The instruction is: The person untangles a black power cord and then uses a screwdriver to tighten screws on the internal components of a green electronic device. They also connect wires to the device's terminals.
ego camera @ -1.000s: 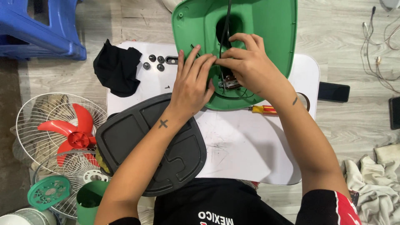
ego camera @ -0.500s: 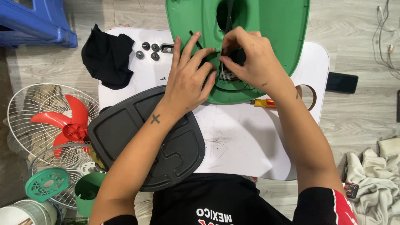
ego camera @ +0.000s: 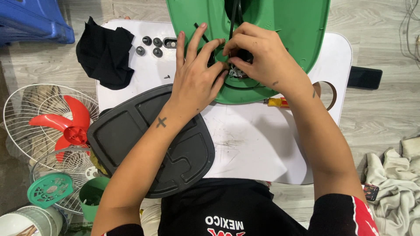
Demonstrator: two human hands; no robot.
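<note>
Head cam: left hand (ego camera: pixel 197 81) steadies the green base (ego camera: pixel 280 35), fingers spread; right hand (ego camera: pixel 258 59) pinches the switch part (ego camera: pixel 236 72). I'd keep it braced and work gently.

A pale wood-plank floor (ego camera: pixel 380 118) filled the frame's edges. A white table (ego camera: pixel 258 148) sat at center. A blue plastic stool (ego camera: pixel 30 22) stood at the upper left, with crumpled cloths (ego camera: pixel 393 175) at the lower right.

A dark phone (ego camera: pixel 364 78) lies at the right edge of the frame, just off the white table (ego camera: pixel 262 144), its rectangular screen black. Lower right, a small dark card-like packet with red print (ego camera: pixel 370 192) rests against the crumpled cloth (ego camera: pixel 393 183).
</note>
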